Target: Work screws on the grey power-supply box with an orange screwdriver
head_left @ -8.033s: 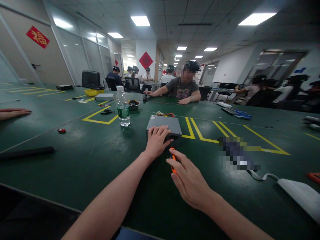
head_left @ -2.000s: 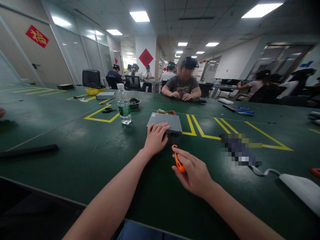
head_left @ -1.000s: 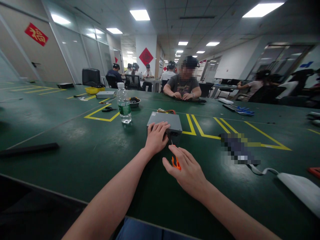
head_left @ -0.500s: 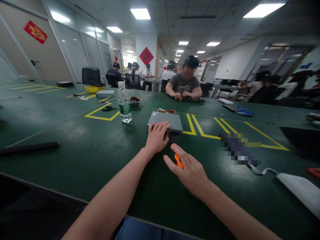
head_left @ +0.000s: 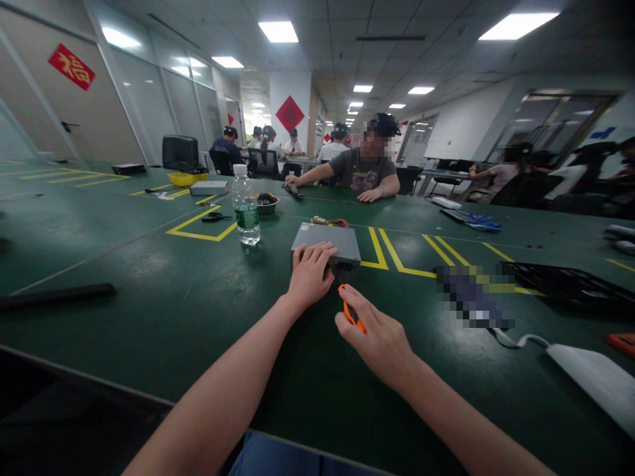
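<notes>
A grey metal computer power supply (head_left: 330, 237) lies on the green table in front of me, its bundle of coloured cables (head_left: 330, 222) at the far side. My left hand (head_left: 311, 270) grips its near left part, fingers over the top and thumb on the near face. In my right hand (head_left: 374, 334) is an orange and black screwdriver (head_left: 353, 316), held by the handle between thumb and fingers. Its shaft points at the near face of the power supply, by the socket; whether the tip touches a screw is too small to tell.
A water bottle (head_left: 246, 208) stands left of the power supply, with a small bowl (head_left: 266, 203) behind it. To the right lie a pixelated dark device (head_left: 471, 297), a white adapter (head_left: 595, 380) and a black tray-like part (head_left: 570, 284). A co-worker (head_left: 367, 162) sits opposite.
My right thumb and fingers have closed more round the screwdriver handle. The co-worker's arm has stretched out to the left with a dark object. The black part at right has shifted.
</notes>
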The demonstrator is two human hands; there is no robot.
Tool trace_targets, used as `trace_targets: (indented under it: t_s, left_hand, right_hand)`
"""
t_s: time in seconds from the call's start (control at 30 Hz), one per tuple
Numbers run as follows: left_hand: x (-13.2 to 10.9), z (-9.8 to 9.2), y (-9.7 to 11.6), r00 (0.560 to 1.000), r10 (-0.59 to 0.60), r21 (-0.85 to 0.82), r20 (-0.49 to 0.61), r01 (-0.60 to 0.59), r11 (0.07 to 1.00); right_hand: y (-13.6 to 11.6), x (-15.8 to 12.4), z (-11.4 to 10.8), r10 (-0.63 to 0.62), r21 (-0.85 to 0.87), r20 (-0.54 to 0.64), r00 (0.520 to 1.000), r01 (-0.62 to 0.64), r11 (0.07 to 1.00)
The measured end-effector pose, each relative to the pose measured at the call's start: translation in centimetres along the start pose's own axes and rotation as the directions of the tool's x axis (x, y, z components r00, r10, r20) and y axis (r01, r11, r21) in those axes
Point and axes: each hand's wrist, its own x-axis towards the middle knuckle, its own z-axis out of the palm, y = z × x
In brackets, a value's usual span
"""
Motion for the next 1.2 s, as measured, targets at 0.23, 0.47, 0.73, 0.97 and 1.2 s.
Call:
trace_targets:
  t_s: [0.23,0.47,0.73,0.97,1.2]
  left_hand:
    - [0.1,0.0,0.2,1.000,-0.015,0.009,-0.007,0.015,1.000]
    - [0.2,0.4,0.0,0.999,-0.029,-0.006,-0.029,0.029,1.000]
    - [0.2,0.0,0.0,1.000,-0.031,0.008,-0.002,0.031,1.000]
    - [0.3,0.0,0.0,0.999,-0.032,0.015,0.012,0.032,0.999]
    - [0.2,0.1,-0.1,1.000,-0.018,0.013,0.009,0.017,1.000]
  right_hand:
    - [0.9,-0.3,-0.1,0.036,-0.084,-0.051,0.998,-0.040,0.996]
    - [0.8,-0.8,0.5,0.085,-0.085,-0.076,0.993,-0.091,0.992]
    - [1.2,-0.9,0.5,0.058,-0.044,-0.053,0.997,-0.061,0.997]
    - [3.1,-2.0,-1.9,0.045,0.018,-0.147,0.988,-0.043,0.999]
    - [3.6,-2.7,-1.9,0.097,-0.017,-0.093,0.991,-0.099,0.995]
